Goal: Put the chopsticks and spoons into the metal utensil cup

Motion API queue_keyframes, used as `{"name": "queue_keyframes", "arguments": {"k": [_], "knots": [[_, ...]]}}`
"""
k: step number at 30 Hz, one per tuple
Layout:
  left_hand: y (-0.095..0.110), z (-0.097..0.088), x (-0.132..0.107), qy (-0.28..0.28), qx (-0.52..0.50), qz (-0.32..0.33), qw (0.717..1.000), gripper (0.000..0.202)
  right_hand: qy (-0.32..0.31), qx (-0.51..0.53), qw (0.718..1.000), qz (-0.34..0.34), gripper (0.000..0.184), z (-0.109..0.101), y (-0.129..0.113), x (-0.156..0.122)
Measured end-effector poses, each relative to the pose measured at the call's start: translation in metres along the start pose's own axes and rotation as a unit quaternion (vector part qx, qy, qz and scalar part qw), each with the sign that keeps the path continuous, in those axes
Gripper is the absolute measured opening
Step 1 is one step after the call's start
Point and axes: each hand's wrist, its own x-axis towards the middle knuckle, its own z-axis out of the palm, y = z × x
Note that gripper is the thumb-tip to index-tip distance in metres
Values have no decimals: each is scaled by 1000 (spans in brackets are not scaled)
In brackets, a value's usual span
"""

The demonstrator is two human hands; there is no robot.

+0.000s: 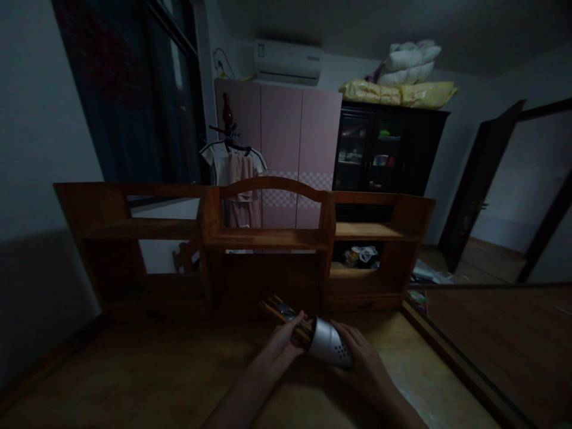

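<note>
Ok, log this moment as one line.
left hand: gripping utensils | right hand: holding perforated metal holder | holder: tilted, mouth toward left hand | utensils: at holder's mouth

Place: a room in a home (rather a dim one)
Wardrobe [280, 131]: pink, with tall doors and a white checked band
Clothes [242, 173]: a white top and pink garments on hangers, hung on a stand [228, 113] by the wardrobe
Cabinet [424, 143]: dark, with glass doors and small household odds and ends [381, 159] behind them
Bundle [410, 62]: white and puffy, like bedding, on yellow packs [415, 95] atop the cabinet
Curtain [116, 131]: dark blue with a red pattern, at the window [177, 65]
Air conditioner [288, 59]: white, high on the wall [331, 74], of the domestic kind
Shelf unit [268, 239]: wooden, with a curved rail, at the back of a tabletop [170, 369]
</note>
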Motion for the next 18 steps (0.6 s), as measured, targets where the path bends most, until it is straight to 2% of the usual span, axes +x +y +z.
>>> {"name": "queue_keyframes", "arguments": {"k": [11,18], "knots": [[4,-8,9,13,-1,7,1000,18,12,4,1000,-7,81,4,4,-1],[7,-2,0,17,10,0,1000,16,8,17,1000,-6,79,1,4,0]]}}
